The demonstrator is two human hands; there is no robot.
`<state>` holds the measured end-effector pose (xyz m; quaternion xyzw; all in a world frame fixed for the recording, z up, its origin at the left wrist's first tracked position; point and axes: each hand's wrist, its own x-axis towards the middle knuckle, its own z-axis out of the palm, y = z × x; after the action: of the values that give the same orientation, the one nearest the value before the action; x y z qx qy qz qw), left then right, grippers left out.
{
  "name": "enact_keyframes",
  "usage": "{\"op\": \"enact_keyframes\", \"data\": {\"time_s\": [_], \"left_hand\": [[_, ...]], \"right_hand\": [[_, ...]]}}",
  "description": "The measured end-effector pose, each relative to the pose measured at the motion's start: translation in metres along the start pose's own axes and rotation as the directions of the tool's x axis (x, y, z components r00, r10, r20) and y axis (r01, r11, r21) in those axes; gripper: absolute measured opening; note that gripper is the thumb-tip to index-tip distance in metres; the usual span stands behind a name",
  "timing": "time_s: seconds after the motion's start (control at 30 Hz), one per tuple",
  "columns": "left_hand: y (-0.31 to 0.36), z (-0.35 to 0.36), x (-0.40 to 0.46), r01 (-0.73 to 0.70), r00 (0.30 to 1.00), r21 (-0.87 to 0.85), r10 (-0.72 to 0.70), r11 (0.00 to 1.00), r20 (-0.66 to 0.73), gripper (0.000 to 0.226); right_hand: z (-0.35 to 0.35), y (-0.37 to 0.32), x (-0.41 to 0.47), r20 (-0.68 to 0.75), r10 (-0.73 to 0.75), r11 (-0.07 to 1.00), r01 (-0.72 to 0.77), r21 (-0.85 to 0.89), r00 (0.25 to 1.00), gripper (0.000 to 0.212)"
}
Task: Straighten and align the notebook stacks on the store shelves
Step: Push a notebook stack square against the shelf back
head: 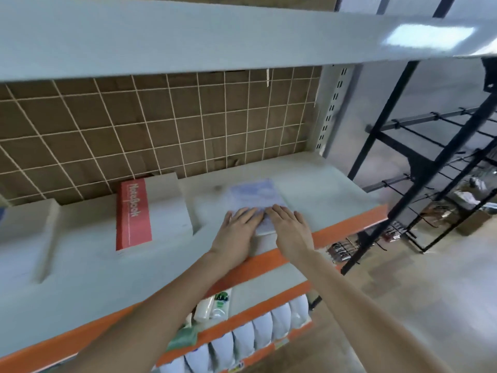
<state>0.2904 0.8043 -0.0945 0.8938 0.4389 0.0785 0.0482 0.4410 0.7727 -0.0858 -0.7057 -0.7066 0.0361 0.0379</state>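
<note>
Obs.: both my forearms are in view and bare from the bottom edge of the picture to the wrists; no sleeve or cuff shows. My left hand (238, 228) is bare: no glove, ring, watch or band. My right hand (289, 224) likewise. Fingernails are too blurred to tell. No markings visible on either arm. Motion blur softens all edges.
</note>
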Motion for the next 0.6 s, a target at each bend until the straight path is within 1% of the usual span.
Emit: {"op": "enact_keyframes", "data": {"time_s": [0.07, 0.13, 0.2, 0.27, 0.37, 0.43, 0.5, 0.6], "left_hand": [[0.0, 0.004, 0.011, 0.052, 0.998, -0.057, -0.05, 0.997, 0.04, 0.056], [0.0, 0.008, 0.017, 0.103, 0.994, -0.079, -0.099, 0.992, 0.049, 0.06], [-0.002, 0.011, 0.022, 0.146, 0.989, -0.096, -0.143, 0.985, 0.039, 0.061], [-0.005, 0.014, 0.023, 0.169, 0.985, -0.122, -0.171, 0.978, -0.008, 0.056], [-0.008, 0.019, 0.024, 0.21, 0.973, -0.173, -0.223, 0.962, -0.062, 0.056], [-0.009, 0.023, 0.022, 0.292, 0.946, -0.209, -0.314, 0.933, -0.083, 0.061], [-0.009, 0.028, 0.021, 0.36, 0.91, -0.247, -0.397, 0.9, -0.118, 0.063], [-0.012, 0.031, 0.023, 0.413, 0.879, -0.268, -0.458, 0.87, -0.131, 0.063]], "right_hand": [[0.002, 0.012, 0.017, 0.023, -0.036, 0.999, 0.036, 0.003, 0.999, 0.069], [0.004, 0.021, 0.033, 0.03, -0.079, 0.997, 0.079, 0.013, 0.996, 0.067], [0.004, 0.029, 0.047, 0.054, -0.131, 0.991, 0.128, 0.043, 0.99, 0.067], [0.003, 0.038, 0.061, 0.097, -0.18, 0.979, 0.168, 0.116, 0.979, 0.068], [-0.002, 0.054, 0.08, 0.218, -0.276, 0.945, 0.223, 0.238, 0.936, 0.071], [-0.003, 0.067, 0.089, 0.295, -0.331, 0.921, 0.238, 0.309, 0.896, 0.074], [-0.001, 0.079, 0.093, 0.288, -0.369, 0.893, 0.25, 0.375, 0.884, 0.075], [0.004, 0.093, 0.096, 0.204, -0.386, 0.85, 0.261, 0.457, 0.9, 0.071]]}}
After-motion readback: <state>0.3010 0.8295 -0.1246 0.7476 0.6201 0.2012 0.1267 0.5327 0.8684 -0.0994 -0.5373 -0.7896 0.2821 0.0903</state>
